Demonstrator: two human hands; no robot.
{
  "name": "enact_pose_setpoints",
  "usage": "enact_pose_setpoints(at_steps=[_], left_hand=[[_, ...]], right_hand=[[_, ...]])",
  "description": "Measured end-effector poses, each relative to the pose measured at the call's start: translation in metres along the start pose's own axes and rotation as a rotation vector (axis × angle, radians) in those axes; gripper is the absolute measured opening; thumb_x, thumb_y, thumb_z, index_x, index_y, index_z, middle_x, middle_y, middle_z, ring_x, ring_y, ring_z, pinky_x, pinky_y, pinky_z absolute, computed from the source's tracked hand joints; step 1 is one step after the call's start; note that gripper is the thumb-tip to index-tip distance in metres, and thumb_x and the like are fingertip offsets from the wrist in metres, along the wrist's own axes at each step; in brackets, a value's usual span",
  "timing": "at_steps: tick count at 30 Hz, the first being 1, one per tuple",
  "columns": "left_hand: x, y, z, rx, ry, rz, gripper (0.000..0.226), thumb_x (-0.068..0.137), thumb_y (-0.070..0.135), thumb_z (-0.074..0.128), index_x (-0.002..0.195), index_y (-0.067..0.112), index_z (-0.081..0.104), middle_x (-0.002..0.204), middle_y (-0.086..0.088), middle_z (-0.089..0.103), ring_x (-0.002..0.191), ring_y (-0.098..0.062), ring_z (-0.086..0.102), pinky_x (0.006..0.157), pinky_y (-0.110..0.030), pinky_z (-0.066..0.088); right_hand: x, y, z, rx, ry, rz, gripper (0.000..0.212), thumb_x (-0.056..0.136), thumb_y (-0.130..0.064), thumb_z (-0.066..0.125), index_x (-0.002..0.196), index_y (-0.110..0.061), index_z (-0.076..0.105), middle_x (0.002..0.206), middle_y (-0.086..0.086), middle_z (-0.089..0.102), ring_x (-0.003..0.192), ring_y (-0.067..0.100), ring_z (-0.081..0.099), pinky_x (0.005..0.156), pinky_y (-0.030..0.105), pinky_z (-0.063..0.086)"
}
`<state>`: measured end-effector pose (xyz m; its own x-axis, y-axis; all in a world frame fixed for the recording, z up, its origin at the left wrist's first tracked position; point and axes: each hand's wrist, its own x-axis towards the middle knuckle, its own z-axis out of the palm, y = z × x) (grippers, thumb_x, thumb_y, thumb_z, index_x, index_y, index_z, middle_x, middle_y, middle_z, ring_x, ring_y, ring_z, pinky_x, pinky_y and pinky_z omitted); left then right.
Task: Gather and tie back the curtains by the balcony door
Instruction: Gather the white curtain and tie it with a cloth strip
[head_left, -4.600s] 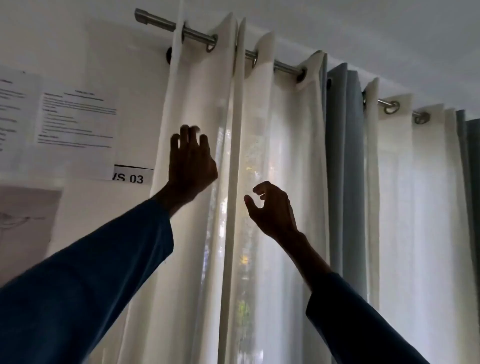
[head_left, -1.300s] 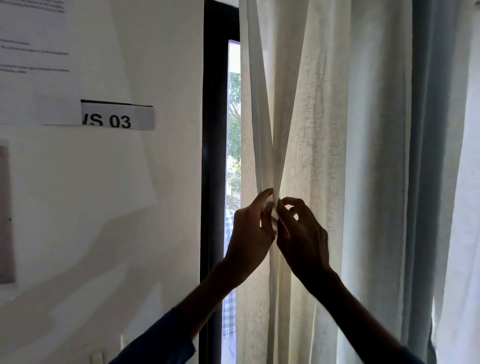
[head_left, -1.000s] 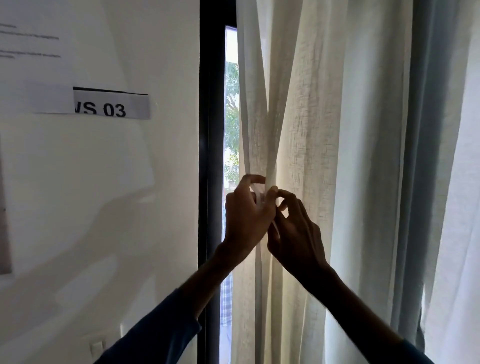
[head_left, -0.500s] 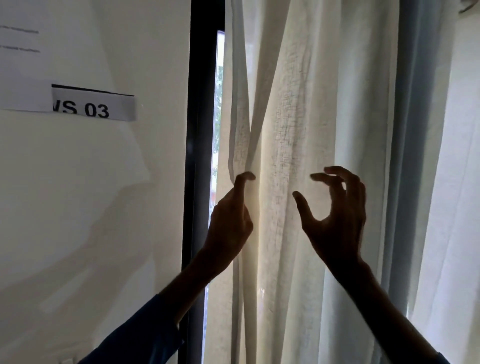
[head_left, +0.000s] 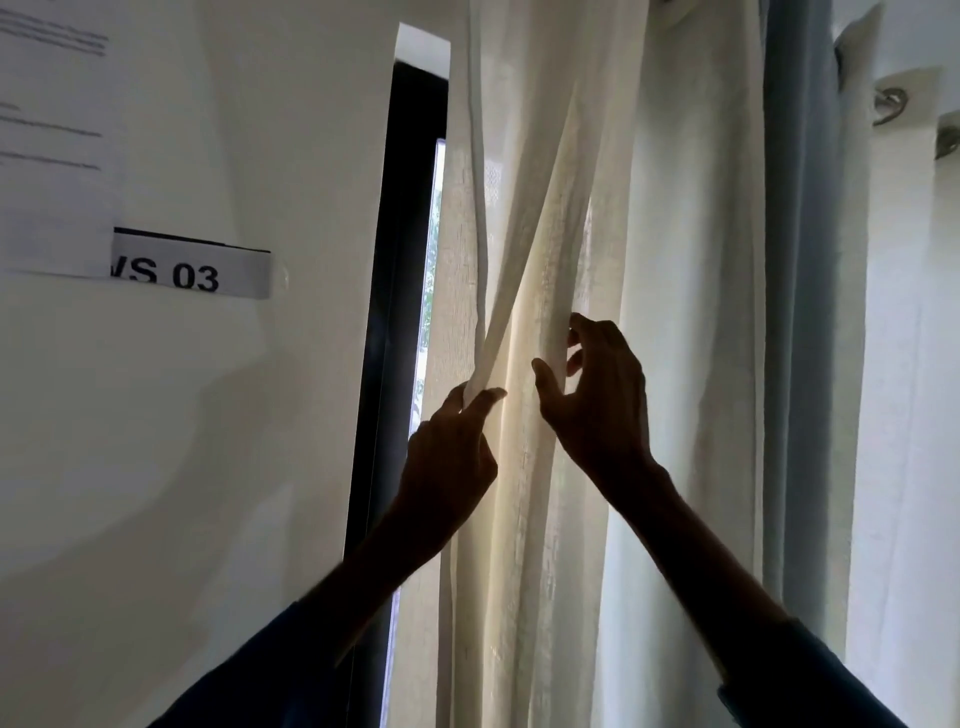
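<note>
One cream curtain ran off-frame upward. Of two backlit hands, the left hand pinched its edge; the right hand curled beside it, grip unclear.

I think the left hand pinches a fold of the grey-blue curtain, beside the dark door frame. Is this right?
No. The head view shows the left hand pinches a fold of the cream curtain, beside the dark door frame; the grey-blue curtain hangs further right, untouched.
</note>
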<state>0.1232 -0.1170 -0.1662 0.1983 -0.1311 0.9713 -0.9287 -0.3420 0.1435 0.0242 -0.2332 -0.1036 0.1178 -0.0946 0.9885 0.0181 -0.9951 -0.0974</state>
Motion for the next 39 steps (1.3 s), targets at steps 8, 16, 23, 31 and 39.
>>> enact_pose_setpoints(at_steps=[8, 16, 23, 31, 39], left_hand=[[0.029, -0.005, -0.001, 0.037, 0.067, 0.043, 0.043, 0.089, 0.007, 0.066, 0.130, 0.016, 0.063, 0.123, -0.012, 0.069, 0.097, -0.025, 0.074, 0.085, -0.031, 0.056], [0.152, 0.016, -0.020, 0.109, 0.209, 0.169, 0.030, 0.090, 0.001, 0.058, 0.119, 0.003, 0.062, 0.113, -0.019, 0.067, 0.089, -0.031, 0.071, 0.077, -0.042, 0.061], [0.215, 0.012, -0.045, 0.090, 0.339, 0.198, 0.023, 0.090, 0.003, 0.064, 0.112, 0.004, 0.070, 0.108, -0.011, 0.074, 0.102, -0.023, 0.071, 0.092, -0.029, 0.056], [0.222, -0.002, -0.051, -0.042, 0.279, 0.099, 0.016, 0.093, 0.025, 0.066, 0.079, 0.019, 0.068, 0.085, 0.003, 0.074, 0.081, -0.016, 0.070, 0.088, -0.031, 0.059], [0.200, 0.017, -0.050, -0.014, 0.080, 0.165, 0.025, 0.082, 0.001, 0.074, 0.106, 0.007, 0.074, 0.109, -0.010, 0.073, 0.101, -0.023, 0.071, 0.090, -0.031, 0.058]], right_hand=[[0.055, -0.009, 0.024, 0.014, 0.052, -0.061, 0.054, 0.091, -0.015, 0.068, 0.139, 0.004, 0.051, 0.128, 0.017, 0.063, 0.118, 0.029, 0.061, 0.101, 0.027, 0.043], [0.145, -0.016, 0.005, -0.009, 0.169, 0.058, 0.043, 0.102, -0.018, 0.053, 0.142, -0.002, 0.047, 0.137, 0.016, 0.057, 0.132, 0.033, 0.047, 0.111, 0.036, 0.034], [0.176, -0.037, 0.003, -0.020, 0.170, 0.041, 0.044, 0.085, 0.007, 0.034, 0.065, -0.030, 0.022, 0.063, -0.013, 0.023, 0.070, 0.020, 0.035, 0.065, 0.028, 0.021], [0.178, -0.088, 0.012, 0.139, 0.088, -0.207, 0.014, 0.079, 0.000, 0.057, 0.073, -0.007, 0.046, 0.056, -0.007, 0.032, 0.053, 0.012, 0.021, 0.048, 0.023, 0.020], [0.134, -0.035, 0.011, 0.125, 0.147, -0.050, 0.017, 0.087, -0.012, 0.066, 0.071, -0.012, 0.062, 0.055, -0.013, 0.048, 0.050, 0.010, 0.043, 0.063, 0.024, 0.025]])
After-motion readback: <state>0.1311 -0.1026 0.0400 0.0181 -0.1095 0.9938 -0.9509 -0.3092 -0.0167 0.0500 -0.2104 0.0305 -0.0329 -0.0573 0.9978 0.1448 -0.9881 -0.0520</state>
